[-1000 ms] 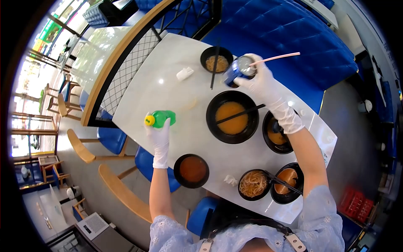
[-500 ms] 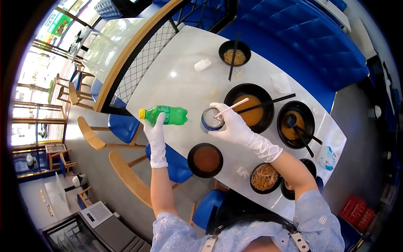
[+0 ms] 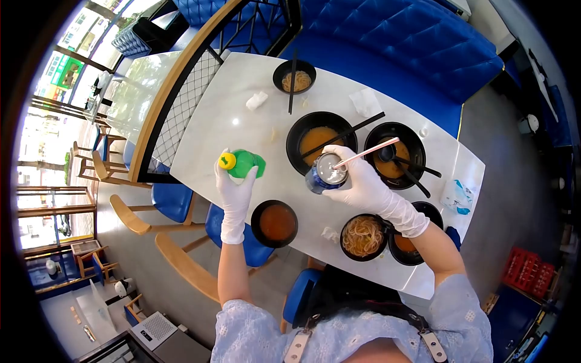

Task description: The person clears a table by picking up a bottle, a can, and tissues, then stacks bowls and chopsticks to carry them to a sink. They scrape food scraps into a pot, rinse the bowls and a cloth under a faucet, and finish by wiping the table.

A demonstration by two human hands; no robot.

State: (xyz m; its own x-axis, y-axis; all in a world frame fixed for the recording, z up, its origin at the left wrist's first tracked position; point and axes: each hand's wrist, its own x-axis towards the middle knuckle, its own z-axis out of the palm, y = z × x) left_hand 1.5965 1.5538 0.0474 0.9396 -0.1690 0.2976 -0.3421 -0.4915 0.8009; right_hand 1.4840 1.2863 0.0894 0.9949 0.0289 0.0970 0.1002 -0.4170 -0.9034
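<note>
My left hand (image 3: 235, 195), in a white glove, grips a green plastic bottle (image 3: 248, 161) with a yellow cap, tilted so the cap points up toward me. In my gloved right hand (image 3: 365, 189) is a drink can (image 3: 322, 176) with a pinkish straw (image 3: 366, 152) standing in its top. Both are held above the white table. Behind the can sits a large black bowl (image 3: 295, 142) of orange-brown broth with chopsticks across it. Below the bottle stands a smaller bowl of reddish soup (image 3: 276, 225).
Around the table (image 3: 209, 130) are a noodle bowl (image 3: 363, 237), a bowl with a ladle (image 3: 394, 154), a far bowl with chopsticks (image 3: 295, 77), crumpled tissues (image 3: 256, 100) and a blue-white wrapper (image 3: 458, 196). A blue bench (image 3: 369, 81) lines the far side; blue chairs (image 3: 171, 199) stand left.
The bottle has turned from lying sideways to its cap facing me. The can has shifted right over the table, straw still in it. The camera view has moved too.
</note>
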